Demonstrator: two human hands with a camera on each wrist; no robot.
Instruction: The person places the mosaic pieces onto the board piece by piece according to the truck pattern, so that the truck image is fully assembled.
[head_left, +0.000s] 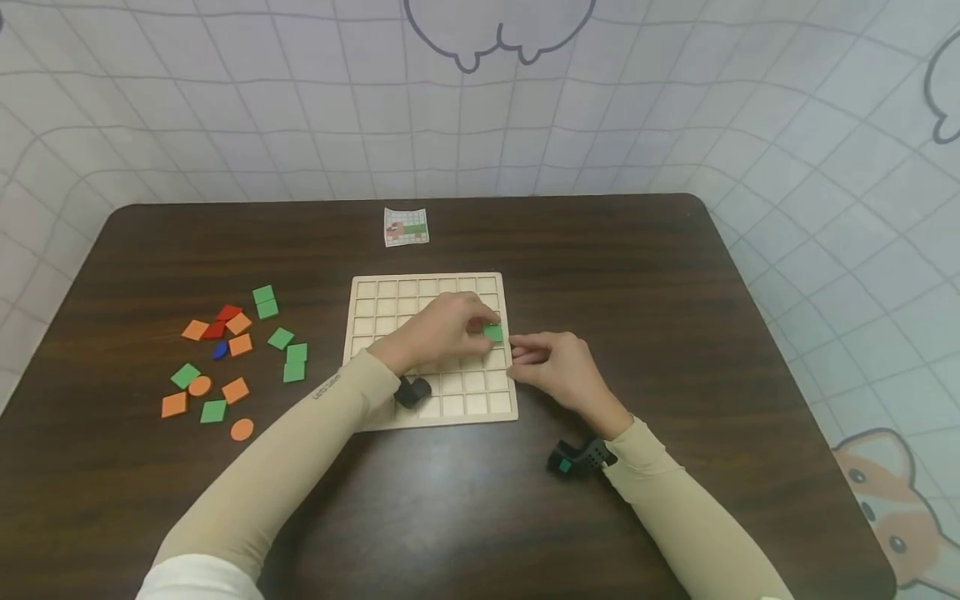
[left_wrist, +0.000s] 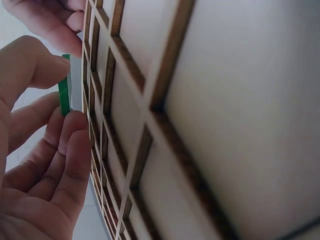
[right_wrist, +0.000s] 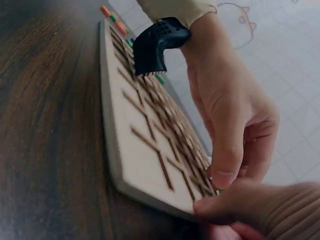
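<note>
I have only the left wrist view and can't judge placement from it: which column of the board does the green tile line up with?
Observer: From the head camera, the green tile in the left hand appears over the rightmost column of the board.

Operator: Where are the loose pieces?

Observer: The loose pieces lie on the table, left of the board.

Operator: Anything beyond the board?

Observer: Yes, a small picture card lies past its far edge.
</note>
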